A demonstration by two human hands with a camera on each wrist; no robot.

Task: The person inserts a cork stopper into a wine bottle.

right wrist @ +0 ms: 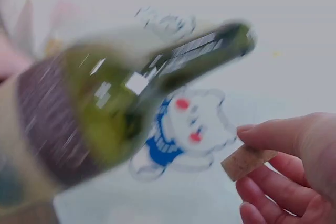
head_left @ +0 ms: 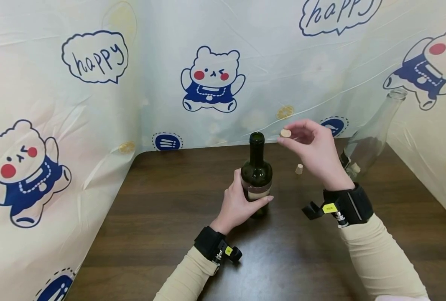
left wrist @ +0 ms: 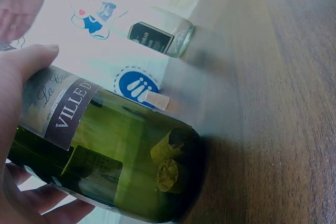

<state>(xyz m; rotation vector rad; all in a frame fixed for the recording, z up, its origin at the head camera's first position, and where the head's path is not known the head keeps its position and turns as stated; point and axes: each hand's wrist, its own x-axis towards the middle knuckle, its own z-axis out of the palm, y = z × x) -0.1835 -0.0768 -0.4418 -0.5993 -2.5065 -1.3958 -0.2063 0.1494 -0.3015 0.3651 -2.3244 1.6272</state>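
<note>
A green glass wine bottle (head_left: 257, 167) stands upright on the wooden table, its mouth uncovered. My left hand (head_left: 240, 202) grips it around the label, thumb across the front. Through the glass in the left wrist view, two corks (left wrist: 169, 174) lie at the bottom of the bottle. My right hand (head_left: 313, 150), raised to the right of the bottle's neck, pinches a cork (right wrist: 245, 162) between thumb and fingers, apart from the bottle. Another cork (head_left: 299, 169) stands on the table below that hand.
A clear glass bottle (head_left: 373, 133) with a dark label (left wrist: 151, 37) stands at the back right, behind my right hand; a cork (head_left: 354, 168) shows low in it. A printed curtain (head_left: 162, 83) borders the brown table (head_left: 151, 234) at the back and sides.
</note>
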